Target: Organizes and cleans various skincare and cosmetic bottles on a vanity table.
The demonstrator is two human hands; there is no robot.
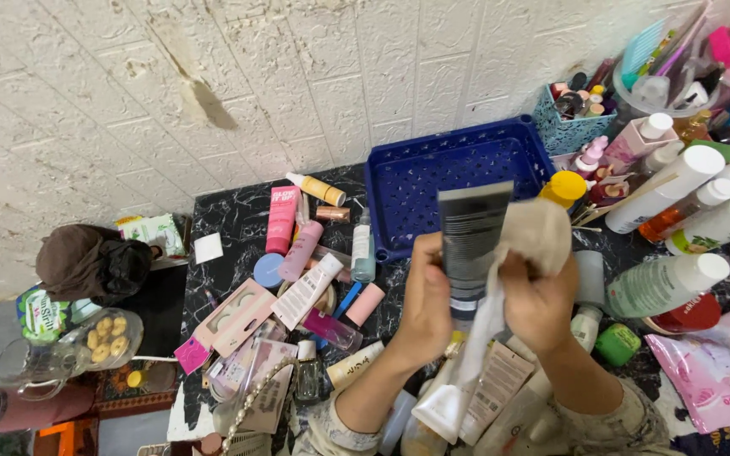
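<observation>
My left hand [427, 306] grips a dark grey squeeze tube [469, 245] upright above a black marble-patterned counter [230, 221]. My right hand [541, 297] presses a beige cloth [541, 230] against the tube's right side. A strip of the cloth hangs down between my wrists. Behind the tube sits an empty blue perforated basket [433, 173].
Pink tubes [282, 219], small bottles and boxes lie scattered on the counter's left. White bottles [665, 190] and a teal basket [569, 131] of small items crowd the right. A pink wipes pack [711, 363] lies at the lower right. A jar of cookies [107, 338] stands far left.
</observation>
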